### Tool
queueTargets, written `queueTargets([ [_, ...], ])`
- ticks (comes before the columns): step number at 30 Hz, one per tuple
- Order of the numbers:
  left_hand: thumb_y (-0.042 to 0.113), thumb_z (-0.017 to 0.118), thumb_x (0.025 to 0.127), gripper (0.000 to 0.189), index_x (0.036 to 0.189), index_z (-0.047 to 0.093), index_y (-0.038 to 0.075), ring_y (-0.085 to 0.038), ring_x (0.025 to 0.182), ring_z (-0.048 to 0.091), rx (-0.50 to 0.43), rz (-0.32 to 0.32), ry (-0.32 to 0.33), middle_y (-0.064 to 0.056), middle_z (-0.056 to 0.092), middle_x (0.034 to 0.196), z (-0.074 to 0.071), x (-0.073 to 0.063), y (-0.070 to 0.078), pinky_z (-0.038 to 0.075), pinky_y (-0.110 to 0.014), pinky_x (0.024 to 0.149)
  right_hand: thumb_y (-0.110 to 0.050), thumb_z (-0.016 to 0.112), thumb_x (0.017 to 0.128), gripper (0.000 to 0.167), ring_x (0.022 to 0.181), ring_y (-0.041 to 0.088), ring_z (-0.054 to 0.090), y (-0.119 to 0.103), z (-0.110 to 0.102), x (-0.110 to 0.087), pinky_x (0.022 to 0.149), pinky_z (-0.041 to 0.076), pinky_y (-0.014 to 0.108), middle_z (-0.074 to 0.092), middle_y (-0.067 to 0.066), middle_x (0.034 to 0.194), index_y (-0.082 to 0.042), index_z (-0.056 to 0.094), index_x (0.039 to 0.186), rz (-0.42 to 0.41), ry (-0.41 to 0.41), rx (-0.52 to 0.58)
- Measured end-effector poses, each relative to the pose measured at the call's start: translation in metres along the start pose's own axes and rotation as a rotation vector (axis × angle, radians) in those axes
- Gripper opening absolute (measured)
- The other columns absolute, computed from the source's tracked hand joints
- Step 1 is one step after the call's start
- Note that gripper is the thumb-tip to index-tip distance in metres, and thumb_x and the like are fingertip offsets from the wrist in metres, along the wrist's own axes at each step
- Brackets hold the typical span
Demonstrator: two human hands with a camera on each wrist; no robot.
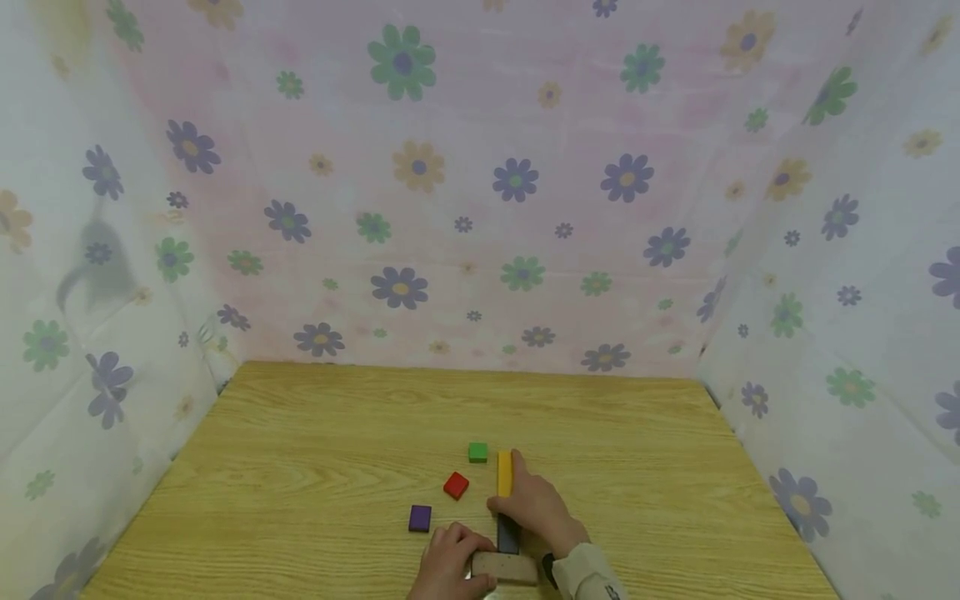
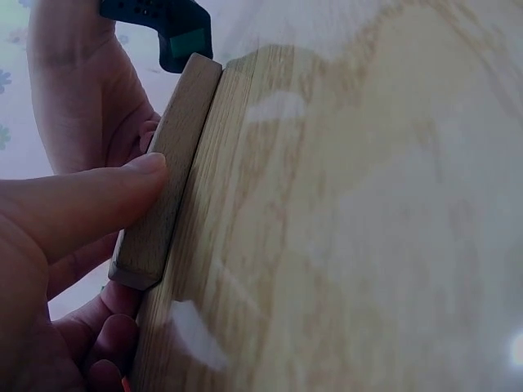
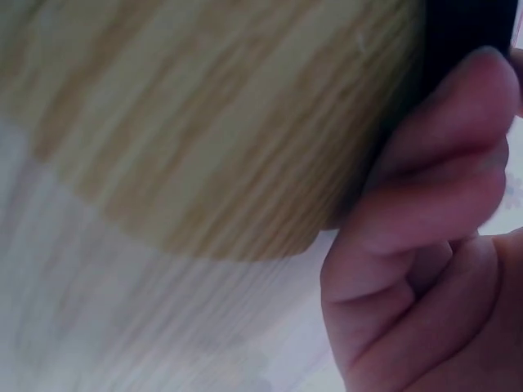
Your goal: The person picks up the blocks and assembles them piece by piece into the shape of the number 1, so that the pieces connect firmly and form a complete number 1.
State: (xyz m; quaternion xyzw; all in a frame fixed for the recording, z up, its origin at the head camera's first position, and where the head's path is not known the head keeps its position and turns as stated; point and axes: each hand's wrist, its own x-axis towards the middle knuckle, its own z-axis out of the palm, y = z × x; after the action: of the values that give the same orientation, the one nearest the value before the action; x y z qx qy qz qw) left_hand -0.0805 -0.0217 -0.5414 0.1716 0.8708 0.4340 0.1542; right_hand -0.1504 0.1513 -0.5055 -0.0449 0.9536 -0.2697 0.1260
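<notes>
In the head view a plain wooden block [image 1: 504,568] lies crosswise near the table's front. My left hand [image 1: 450,560] grips its left end; in the left wrist view the thumb presses one face of the wooden block [image 2: 167,184]. A black block [image 1: 507,535] runs away from it, and a yellow block [image 1: 505,472] lies in line beyond. My right hand [image 1: 538,507] pinches the yellow block, thumb on its near left, index finger along its right side. In the right wrist view the right hand [image 3: 425,220] has curled fingers beside a dark block [image 3: 466,37].
Left of the yellow block, small green [image 1: 477,452], red [image 1: 456,486] and purple [image 1: 420,518] blocks lie apart on the wood-grain table [image 1: 315,467]. Flower-printed curtains [image 1: 465,217] stand at the back and both sides.
</notes>
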Motion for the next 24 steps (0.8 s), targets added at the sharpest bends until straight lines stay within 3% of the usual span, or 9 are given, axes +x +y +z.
queueTargets([
  [24, 0.040, 0.068, 0.073, 0.026, 0.097, 0.061, 0.032, -0.011, 0.077, 0.032, 0.002, 0.015, 0.008, 0.012, 0.042, 0.088, 0.0002, -0.0018, 0.0031, 0.026, -0.030, 0.064, -0.048, 0.065, 0.075, 0.099, 0.059, 0.018, 0.046, 0.0044, -0.0009, -0.0018, 0.057, 0.038, 0.035, 0.058, 0.010, 0.082, 0.003, 0.011, 0.140, 0.000, -0.026, 0.030],
])
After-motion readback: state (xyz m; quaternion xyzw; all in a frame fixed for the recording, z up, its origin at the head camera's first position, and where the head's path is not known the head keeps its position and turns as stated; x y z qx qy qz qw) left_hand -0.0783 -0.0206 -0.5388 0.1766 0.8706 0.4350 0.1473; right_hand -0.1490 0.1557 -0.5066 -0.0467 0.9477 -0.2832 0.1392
